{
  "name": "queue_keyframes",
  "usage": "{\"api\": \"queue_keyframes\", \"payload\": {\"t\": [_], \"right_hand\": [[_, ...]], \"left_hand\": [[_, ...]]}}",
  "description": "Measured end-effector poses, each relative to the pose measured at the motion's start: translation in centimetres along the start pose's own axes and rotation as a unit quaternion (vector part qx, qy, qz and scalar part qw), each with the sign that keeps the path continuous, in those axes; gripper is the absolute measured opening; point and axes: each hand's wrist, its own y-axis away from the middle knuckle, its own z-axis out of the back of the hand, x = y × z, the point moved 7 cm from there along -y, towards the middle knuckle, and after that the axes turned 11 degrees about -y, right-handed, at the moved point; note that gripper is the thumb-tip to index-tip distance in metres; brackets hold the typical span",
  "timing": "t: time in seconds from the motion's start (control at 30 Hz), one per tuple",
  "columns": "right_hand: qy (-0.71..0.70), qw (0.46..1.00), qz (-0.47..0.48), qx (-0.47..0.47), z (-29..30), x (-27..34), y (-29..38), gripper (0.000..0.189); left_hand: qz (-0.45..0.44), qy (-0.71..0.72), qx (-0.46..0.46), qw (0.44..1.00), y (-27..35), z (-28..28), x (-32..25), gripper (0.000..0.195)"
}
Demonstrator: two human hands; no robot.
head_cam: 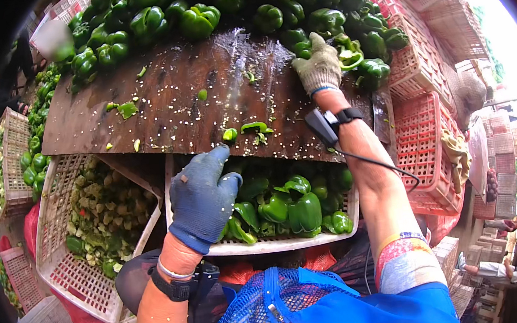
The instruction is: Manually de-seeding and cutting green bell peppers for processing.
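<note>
My left hand (203,197), in a blue knit glove, hangs over the left end of a white plastic crate (271,245) of green bell peppers, some cut open. Its thumb and index finger are apart with nothing visible between them; the other fingertips are hidden. The index fingertip is close to the front edge of a wet wooden board (165,110). At the board's right side, my right hand (319,64), in a pale knit glove, reaches to the pepper pile (281,5). A cut-open pepper (350,53) lies beside its fingers. Whether it grips a pepper is hidden.
Seeds and pepper scraps (127,109) are scattered over the board. At left stands a crate of cores and trimmings (109,208). Red crates (424,141) are stacked at right, one with a glove (456,154) on its rim. A cable (380,164) runs from my right wrist device.
</note>
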Motion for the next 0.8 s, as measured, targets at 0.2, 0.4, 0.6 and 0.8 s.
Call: {"api": "queue_keyframes", "payload": {"t": [0.2, 0.4, 0.6, 0.8], "right_hand": [[-0.238, 0.96, 0.035, 0.143, 2.5, 3.9, 3.4, 0.098], [-0.446, 0.832, -0.014, 0.329, 8.1, 10.7, 14.6, 0.102], [-0.415, 0.812, -0.216, 0.349, 9.6, 9.9, 20.5, 0.069], [-0.382, 0.801, -0.205, 0.413, 11.1, 10.9, 22.8, 0.065]], "left_hand": [[0.07, 0.171, 0.032, 0.982, -0.2, -1.1, 1.2, 0.059], [0.093, 0.431, 0.133, 0.888, -1.3, -3.3, -1.7, 0.078], [0.068, 0.354, 0.16, 0.919, 1.6, -3.2, -3.2, 0.07], [0.02, 0.279, 0.168, 0.945, 4.6, -1.9, -4.7, 0.068]]}}
